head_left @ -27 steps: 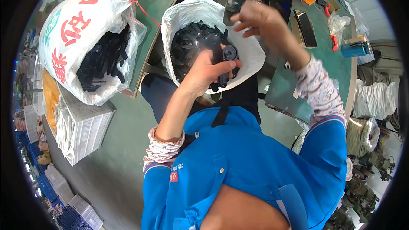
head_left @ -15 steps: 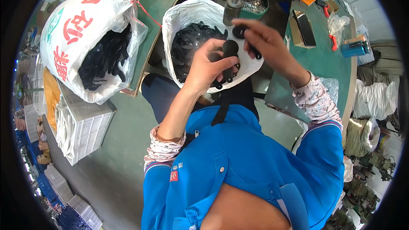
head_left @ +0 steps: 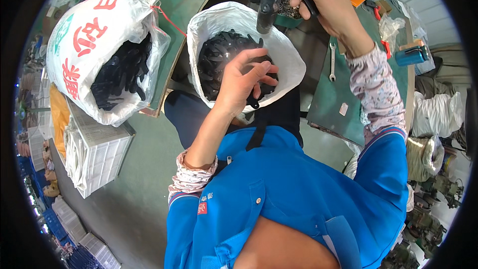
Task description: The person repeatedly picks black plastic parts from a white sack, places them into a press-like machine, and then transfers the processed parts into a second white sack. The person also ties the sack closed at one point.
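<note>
My left hand (head_left: 242, 82) hovers over the white sack (head_left: 286, 55) full of black plastic parts (head_left: 215, 60) between my knees, fingers curled around a few of those black parts. My right hand (head_left: 324, 1) is raised at the top of the view, gripping a slim black part (head_left: 304, 0) next to a dark cylindrical handle (head_left: 266, 7) of a machine on the green bench (head_left: 333, 104). Blue jacket sleeves with patterned cuffs cover both forearms.
A second, larger white sack (head_left: 82, 40) with red characters holds more black parts at the left, above a white slatted crate (head_left: 97, 152). A wrench (head_left: 332, 61), a blue cylinder (head_left: 411, 56) and orange tools lie on the bench at right.
My right hand came down to meet the left hand over the sack, then rose again to the machine with a black part. My left hand stayed over the sack.
</note>
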